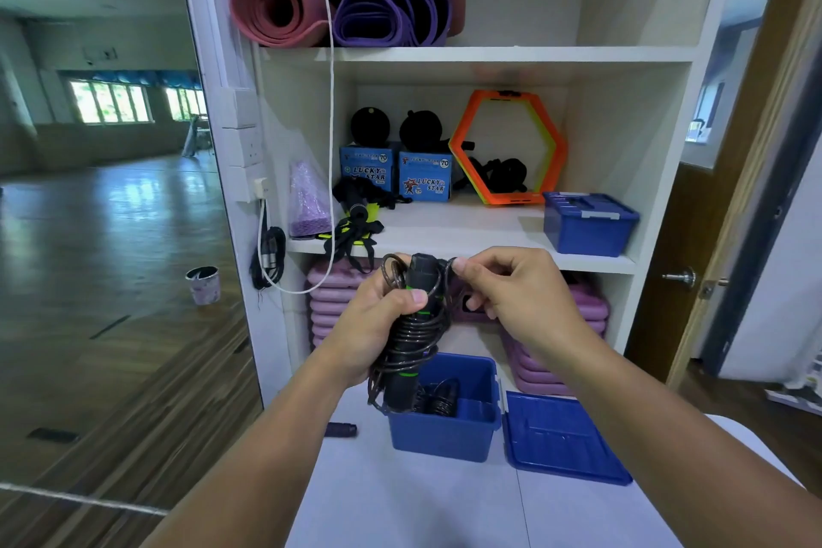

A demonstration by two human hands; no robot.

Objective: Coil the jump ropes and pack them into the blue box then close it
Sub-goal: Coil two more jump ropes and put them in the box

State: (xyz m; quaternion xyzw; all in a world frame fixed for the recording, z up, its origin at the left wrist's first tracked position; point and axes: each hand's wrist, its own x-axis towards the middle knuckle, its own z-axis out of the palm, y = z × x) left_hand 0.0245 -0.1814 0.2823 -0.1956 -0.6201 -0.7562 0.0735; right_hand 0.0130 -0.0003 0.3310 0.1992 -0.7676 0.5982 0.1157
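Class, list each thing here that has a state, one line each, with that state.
Jump rope, cord wound round its handles
Left hand, grips the bundle
Right hand, pinches a cord loop
Blue box, open, coiled rope inside
Lid, off, flat beside the box
Shelf box, lid on

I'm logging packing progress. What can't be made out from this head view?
- Head view: rope count inside the open blue box; the held jump rope and the box wall hide it.
- Head view: the rope stretch pinched by the right hand; its fingers cover it.
- Head view: small dark object on the table; too small to name.
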